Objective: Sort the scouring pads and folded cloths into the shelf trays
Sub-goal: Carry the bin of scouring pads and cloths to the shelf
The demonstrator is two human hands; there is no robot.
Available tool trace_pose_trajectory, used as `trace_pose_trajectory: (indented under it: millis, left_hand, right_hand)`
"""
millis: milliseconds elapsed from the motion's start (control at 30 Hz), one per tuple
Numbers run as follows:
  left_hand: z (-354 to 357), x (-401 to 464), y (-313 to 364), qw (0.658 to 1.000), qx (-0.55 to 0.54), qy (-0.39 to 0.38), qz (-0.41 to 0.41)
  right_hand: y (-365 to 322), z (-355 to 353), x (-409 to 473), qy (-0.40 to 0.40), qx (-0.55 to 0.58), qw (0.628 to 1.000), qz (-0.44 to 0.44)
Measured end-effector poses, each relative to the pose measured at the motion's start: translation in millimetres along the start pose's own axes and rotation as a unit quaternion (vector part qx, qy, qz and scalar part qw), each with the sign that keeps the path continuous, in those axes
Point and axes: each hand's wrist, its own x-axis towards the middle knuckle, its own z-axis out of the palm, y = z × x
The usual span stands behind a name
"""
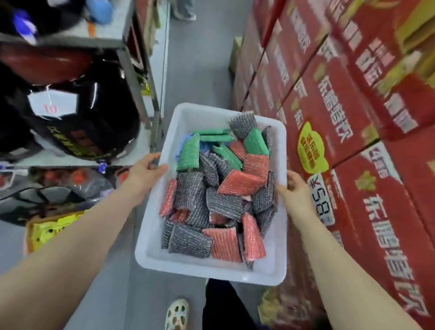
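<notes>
While both hands grip white tray (aisle, grey floor), red cartons rightward.

Both bare forearms reached forward, well apart. The left hand curled over one long rim of the white plastic tray, thumb on top. The right hand gripped the opposite rim, fingers curled under.

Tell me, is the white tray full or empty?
Partly full: grey, red and green scouring pads lie jumbled in the white tray, with bare floor showing along its near edge.
</notes>
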Motion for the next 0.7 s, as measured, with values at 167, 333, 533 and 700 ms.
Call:
trace_pose_trajectory:
  millis: [167, 333, 533, 700]
  left_hand:
    - [21, 92, 67, 0.998, -0.013, 0.058, 0.019]
    - [28, 178, 142, 0.995, -0.010, 0.094, 0.036]
    - [27, 293, 213, 0.990, -0.035, 0.130, 0.036]
    - [27, 411, 272, 0.988, -0.036, 0.139, 0.053]
  right_hand:
    - [-54, 9, 130, -0.011, 0.006, 0.999, -0.041]
    - [-124, 21, 261, -0.042, 0.005, 0.997, -0.062]
    - [-209, 52, 407, -0.068, 0.011, 0.994, -0.081]
    - [-276, 85, 523, -0.054, 0.034, 0.992, -0.108]
